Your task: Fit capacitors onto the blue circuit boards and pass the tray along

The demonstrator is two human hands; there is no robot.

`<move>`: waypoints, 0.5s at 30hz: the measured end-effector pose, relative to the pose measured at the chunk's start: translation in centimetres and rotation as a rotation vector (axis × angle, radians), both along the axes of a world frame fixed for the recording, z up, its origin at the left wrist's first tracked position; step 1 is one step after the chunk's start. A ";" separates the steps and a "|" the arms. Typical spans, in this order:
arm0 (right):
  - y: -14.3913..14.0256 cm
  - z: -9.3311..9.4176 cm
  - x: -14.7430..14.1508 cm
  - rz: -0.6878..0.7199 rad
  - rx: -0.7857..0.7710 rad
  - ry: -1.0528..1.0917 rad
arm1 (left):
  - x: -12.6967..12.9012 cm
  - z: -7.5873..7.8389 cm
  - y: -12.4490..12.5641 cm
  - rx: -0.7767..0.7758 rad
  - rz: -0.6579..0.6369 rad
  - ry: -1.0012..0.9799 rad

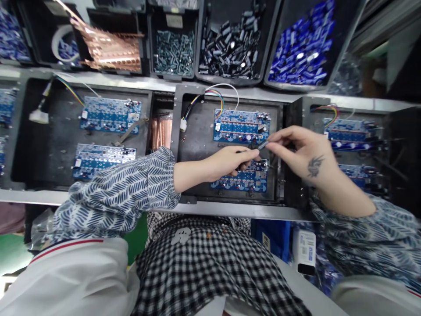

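The left hand (230,161) and right hand (297,151) are meeting over the middle tray (197,145), just above its lower board (245,177). The right fingers (274,139) are pinching a small grey capacitor (263,144), and the left fingers are closing around something dark beside it, though I cannot tell what. The capacitor is lying nearly level, its long axis running left to right with a slight rise toward the right hand, its free end pointing at the left thumb. To seat it well, I judge the person should be tipping it upright, keeping the grip light, and lining its leads with the holes before pressing. The upper board (241,125) is lying behind the tray's lower board.
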State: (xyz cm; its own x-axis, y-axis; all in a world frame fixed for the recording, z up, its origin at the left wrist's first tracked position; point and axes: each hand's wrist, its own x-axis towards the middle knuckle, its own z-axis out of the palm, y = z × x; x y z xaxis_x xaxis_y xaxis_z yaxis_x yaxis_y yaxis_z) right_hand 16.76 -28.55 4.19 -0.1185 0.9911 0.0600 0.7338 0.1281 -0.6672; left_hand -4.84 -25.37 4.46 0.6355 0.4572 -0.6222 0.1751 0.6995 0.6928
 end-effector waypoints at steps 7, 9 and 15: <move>2.0 -1.5 1.8 -0.004 0.022 -0.308 | 0.3 0.8 0.2 -0.043 -0.045 0.060; 2.0 -1.6 1.7 0.006 0.010 -0.355 | 0.3 0.6 0.2 -0.034 -0.078 0.043; 2.0 -1.7 2.0 0.072 0.028 -0.397 | 0.2 0.0 0.0 -0.038 -0.056 -0.004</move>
State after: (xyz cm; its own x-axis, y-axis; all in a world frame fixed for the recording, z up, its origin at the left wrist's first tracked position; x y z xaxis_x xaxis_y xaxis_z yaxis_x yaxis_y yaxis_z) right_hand 18.71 -26.53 2.50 -0.2067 0.9781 0.0229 0.9222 0.2026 -0.3296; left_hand -4.66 -25.38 4.51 0.6617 0.3969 -0.6360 0.2119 0.7147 0.6665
